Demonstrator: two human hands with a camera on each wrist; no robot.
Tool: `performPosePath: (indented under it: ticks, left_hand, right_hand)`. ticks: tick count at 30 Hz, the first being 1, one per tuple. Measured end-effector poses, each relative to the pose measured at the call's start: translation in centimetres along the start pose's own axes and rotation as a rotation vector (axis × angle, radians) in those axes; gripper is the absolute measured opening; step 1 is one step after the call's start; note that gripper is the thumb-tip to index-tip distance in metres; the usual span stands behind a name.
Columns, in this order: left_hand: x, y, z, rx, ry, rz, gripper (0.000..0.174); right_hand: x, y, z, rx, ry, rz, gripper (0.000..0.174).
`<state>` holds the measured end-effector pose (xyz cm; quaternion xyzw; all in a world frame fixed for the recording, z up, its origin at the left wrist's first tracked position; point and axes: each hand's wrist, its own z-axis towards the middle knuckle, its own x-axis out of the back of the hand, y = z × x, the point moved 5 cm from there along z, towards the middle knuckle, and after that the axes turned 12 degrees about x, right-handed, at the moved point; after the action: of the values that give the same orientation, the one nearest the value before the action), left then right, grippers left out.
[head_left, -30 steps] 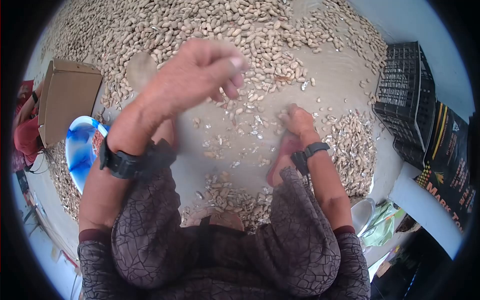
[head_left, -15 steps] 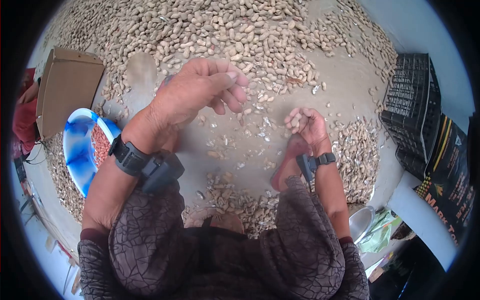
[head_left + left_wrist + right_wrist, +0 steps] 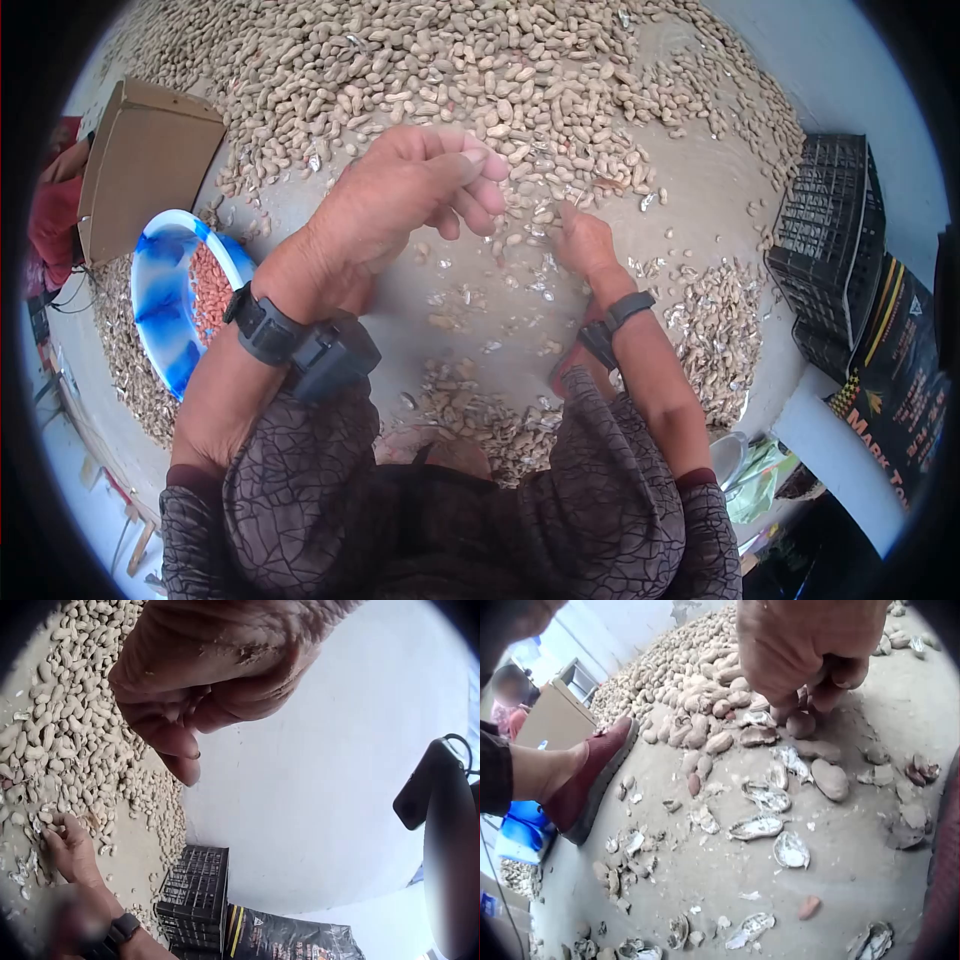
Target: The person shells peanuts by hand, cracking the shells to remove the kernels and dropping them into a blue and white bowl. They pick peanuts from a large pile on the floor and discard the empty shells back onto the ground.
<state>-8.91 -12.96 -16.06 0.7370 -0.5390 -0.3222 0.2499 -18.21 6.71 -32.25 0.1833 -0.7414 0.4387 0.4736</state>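
Observation:
My left hand [image 3: 400, 195] is raised over the floor, fingers curled in and thumb lying along the index finger. Its palm is hidden, so I cannot tell whether it holds anything. Low at the near edge of the peanut pile [image 3: 500, 80], my right hand [image 3: 588, 243] reaches down among scattered peanuts. In the right wrist view its fingertips curl round an unshelled peanut [image 3: 801, 724] close to the floor. Split, empty shells [image 3: 757, 826] lie just below that hand, with a loose pink kernel [image 3: 809, 907] nearer the camera.
On the left stands a blue and white basin [image 3: 165, 315] with shelled kernels [image 3: 208, 295], beside a cardboard box [image 3: 150, 165]. A person in red [image 3: 60, 220] is behind the box. Shell heaps [image 3: 715, 340] lie at right, near a black crate [image 3: 825, 200] and a printed sack [image 3: 890, 370].
My right hand turned palm up with peanuts in its fingers, then turned back down and moved forward to the pile's edge. My left hand stays raised, its fingers still curled.

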Motion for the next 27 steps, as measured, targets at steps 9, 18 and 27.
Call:
performPosePath:
  ticks: [9,18,27]
  left_hand:
    - [0.7,0.0,-0.1,-0.003,-0.015,-0.048,0.023]
    - [1.1,0.1,-0.5,-0.004,-0.020,-0.065,0.023]
    - [1.8,-0.2,-0.3,0.011,-0.009,-0.083,0.022]
  right_hand:
    - [-0.3,3.2,-2.9,-0.533,0.013,1.166,0.011]
    - [-0.1,-0.1,-0.4,-0.194,0.077,0.568,0.024]
    - [-1.4,1.1,-1.2,-0.323,-0.079,0.631,0.015]
